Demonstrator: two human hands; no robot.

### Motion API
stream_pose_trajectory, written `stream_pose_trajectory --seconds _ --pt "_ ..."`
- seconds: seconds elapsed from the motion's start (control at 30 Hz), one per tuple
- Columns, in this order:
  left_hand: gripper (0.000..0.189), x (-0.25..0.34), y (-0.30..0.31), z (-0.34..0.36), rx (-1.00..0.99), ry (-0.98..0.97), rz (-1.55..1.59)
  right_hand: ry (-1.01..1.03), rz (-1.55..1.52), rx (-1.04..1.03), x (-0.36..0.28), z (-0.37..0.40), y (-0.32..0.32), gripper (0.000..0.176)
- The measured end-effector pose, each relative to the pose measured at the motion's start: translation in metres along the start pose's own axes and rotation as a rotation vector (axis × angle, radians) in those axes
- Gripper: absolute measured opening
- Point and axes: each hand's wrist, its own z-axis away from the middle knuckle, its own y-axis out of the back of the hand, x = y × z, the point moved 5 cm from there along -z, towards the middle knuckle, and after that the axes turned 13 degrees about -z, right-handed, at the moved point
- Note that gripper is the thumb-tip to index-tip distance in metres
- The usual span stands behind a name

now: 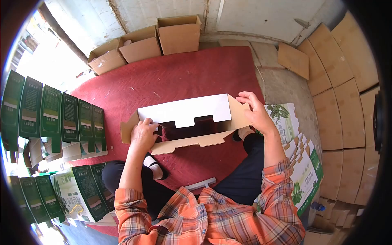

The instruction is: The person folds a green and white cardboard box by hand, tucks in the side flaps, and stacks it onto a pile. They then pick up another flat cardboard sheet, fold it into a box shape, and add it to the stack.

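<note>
An open cardboard carton (183, 108), white on one long wall and brown on its end flaps, is held up over the red mat. My left hand (143, 134) grips its left end, fingers bent over the edge near a small white thing. At the right end my right hand (255, 113) has its thumb and fingers on the brown end flap. Notched tabs run along the carton's long edges, and the mat shows through its middle.
Green printed boxes (51, 110) stand in rows at the left. Flat printed cartons (304, 175) lie at the right. Brown open boxes (141, 50) line the back of the red mat (196, 73). Stacked brown cartons (328, 110) rise along the right wall.
</note>
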Motion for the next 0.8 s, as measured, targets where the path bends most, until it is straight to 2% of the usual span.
stream_pose_trajectory --seconds 0.07,0.1,0.13,0.17,0.23,0.27,0.3,0.37,0.4,0.47,0.57,0.6,0.63,0.7,0.73,0.77,0.8 --pt "0.037 0.005 -0.001 0.001 -0.070 -0.013 -0.007 -0.013 -0.073 -0.033 -0.007 0.008 -0.012 0.051" --pt "0.037 0.006 -0.001 0.002 -0.069 -0.012 -0.005 -0.025 -0.146 -0.062 -0.010 0.010 -0.016 0.056" --pt "0.037 0.007 0.000 0.002 -0.059 -0.007 0.020 -0.026 -0.224 -0.162 -0.001 0.006 -0.019 0.069" --pt "0.038 0.007 0.000 0.003 -0.049 -0.003 0.045 -0.069 -0.251 -0.142 0.004 0.008 -0.022 0.058" --pt "0.036 0.006 0.002 0.002 -0.019 0.017 0.077 -0.036 -0.060 -0.202 0.019 0.001 -0.030 0.048" --pt "0.034 0.006 0.003 0.001 0.010 0.037 0.110 -0.063 0.214 -0.185 0.028 0.003 -0.028 0.041" --pt "0.034 0.007 0.007 0.001 0.012 0.038 0.107 0.057 0.410 -0.239 0.026 0.004 -0.032 0.039" --pt "0.031 0.011 0.028 0.005 0.289 -0.017 0.259 0.257 0.614 -0.298 0.034 0.009 -0.042 0.039" --pt "0.031 0.014 0.038 0.009 0.287 -0.012 0.252 0.261 0.608 -0.303 0.035 0.009 -0.042 0.039" --pt "0.033 0.022 0.078 0.029 0.632 -0.095 0.119 0.194 0.577 -0.343 0.038 0.009 -0.041 0.041" --pt "0.035 0.001 0.083 0.063 0.894 0.169 0.108 0.183 0.596 -0.368 0.042 0.009 -0.039 0.045" --pt "0.042 -0.013 0.078 0.067 0.851 0.256 0.200 0.186 0.593 -0.372 0.042 0.009 -0.039 0.046" --pt "0.042 -0.018 0.074 0.069 0.849 0.257 0.194 0.188 0.588 -0.376 0.043 0.008 -0.039 0.046" --pt "0.054 -0.033 0.045 0.059 0.580 0.281 0.999 0.194 0.601 -0.373 0.045 0.006 -0.039 0.046" --pt "0.070 -0.028 0.036 0.054 0.413 0.248 0.987 0.197 0.601 -0.375 0.047 0.005 -0.039 0.046" --pt "0.082 -0.020 0.033 0.051 0.333 0.138 0.940 0.200 0.603 -0.369 0.048 0.005 -0.039 0.045" --pt "0.087 -0.014 0.026 0.050 0.251 0.059 0.886 0.200 0.605 -0.363 0.050 0.004 -0.039 0.044"
